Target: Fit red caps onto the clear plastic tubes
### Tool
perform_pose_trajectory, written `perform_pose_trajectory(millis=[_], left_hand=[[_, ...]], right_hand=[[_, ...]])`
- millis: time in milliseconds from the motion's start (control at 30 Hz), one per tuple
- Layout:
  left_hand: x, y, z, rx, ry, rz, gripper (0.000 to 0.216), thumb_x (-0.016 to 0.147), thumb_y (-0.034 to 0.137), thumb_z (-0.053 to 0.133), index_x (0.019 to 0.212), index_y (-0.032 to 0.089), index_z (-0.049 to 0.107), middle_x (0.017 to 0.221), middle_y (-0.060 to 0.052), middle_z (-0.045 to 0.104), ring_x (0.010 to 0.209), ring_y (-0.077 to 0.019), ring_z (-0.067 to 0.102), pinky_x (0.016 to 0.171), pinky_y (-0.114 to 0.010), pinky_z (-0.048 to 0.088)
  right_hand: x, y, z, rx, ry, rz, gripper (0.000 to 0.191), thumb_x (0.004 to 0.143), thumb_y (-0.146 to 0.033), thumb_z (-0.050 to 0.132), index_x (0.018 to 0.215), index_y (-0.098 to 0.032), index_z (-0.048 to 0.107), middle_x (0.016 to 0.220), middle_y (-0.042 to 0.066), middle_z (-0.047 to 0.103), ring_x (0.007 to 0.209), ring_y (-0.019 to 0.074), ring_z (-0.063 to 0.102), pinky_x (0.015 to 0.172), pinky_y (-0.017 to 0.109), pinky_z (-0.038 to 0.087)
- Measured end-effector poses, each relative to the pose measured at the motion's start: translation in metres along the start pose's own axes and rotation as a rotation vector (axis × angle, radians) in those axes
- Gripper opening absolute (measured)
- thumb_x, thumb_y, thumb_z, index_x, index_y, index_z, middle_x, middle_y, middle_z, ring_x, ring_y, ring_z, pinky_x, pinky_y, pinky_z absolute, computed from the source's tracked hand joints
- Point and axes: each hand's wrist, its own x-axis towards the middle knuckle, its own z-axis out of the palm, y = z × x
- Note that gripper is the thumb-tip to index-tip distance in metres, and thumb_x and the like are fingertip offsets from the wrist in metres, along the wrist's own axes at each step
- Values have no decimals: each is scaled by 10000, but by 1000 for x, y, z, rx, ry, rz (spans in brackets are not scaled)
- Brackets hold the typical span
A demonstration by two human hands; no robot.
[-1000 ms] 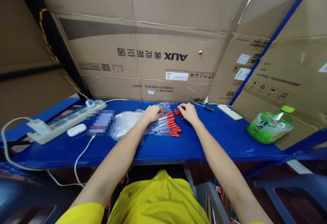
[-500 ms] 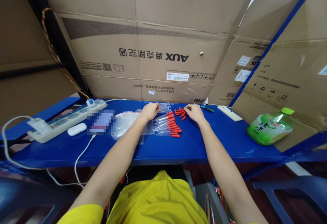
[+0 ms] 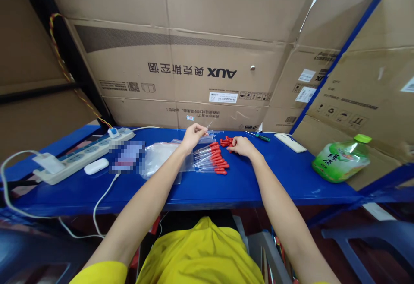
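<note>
My left hand [image 3: 194, 136] is raised a little above the table, its fingers closed on a thin clear dropper tube [image 3: 210, 124] that points up to the right. Under and beside it lie several loose clear tubes [image 3: 211, 138]. My right hand [image 3: 242, 146] is at the right edge of a small pile of red rubber bulbs [image 3: 225, 142]. Its thumb and finger are pinched on one bulb, mostly covered by the fingertips. Between my forearms, droppers with red bulbs [image 3: 220, 163] lie in a row, bulbs to the right. Clear plastic bags [image 3: 158, 156] lie partly under my left forearm.
On the blue table [image 3: 239, 189] are a power strip [image 3: 87, 150], a white case [image 3: 96, 166] and a blurred phone [image 3: 129, 156] at left. A screwdriver [image 3: 262, 137], a white flat device [image 3: 290, 142] and a green bottle [image 3: 341, 161] lie at right. Cardboard [image 3: 194, 51] walls the back.
My left hand has lifted from the loose tubes with one tube in its fingers. My right hand has shifted slightly left and nearer, its fingertips now over a bulb at the pile's edge.
</note>
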Motion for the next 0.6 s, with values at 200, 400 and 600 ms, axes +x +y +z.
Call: perform_pose_trajectory(millis=[200,400,600], left_hand=[[-4,1,3,-178,-72,-94,334,871,158,751,1172,149,606,904,-26,694,761,-130,720,835,-309,581],[-2,-2,3,-152,-82,-97,218,929,162,659,1106,182,534,917,10,618,793,-124,735,882,-337,603],[0,-5,4,-150,-87,-77,188,934,162,628,1061,198,493,916,18,604,816,-126,741,912,-356,606]], right_hand=[[3,7,0,99,-47,25,220,766,-216,776,820,-231,563,699,-35,729,551,113,616,540,211,374],[0,-4,-8,164,64,-78,138,809,-210,701,933,-222,643,745,-10,741,706,159,685,629,231,424],[0,-9,-12,122,138,-93,127,832,-242,661,945,-221,716,726,-9,721,692,166,646,648,244,412]])
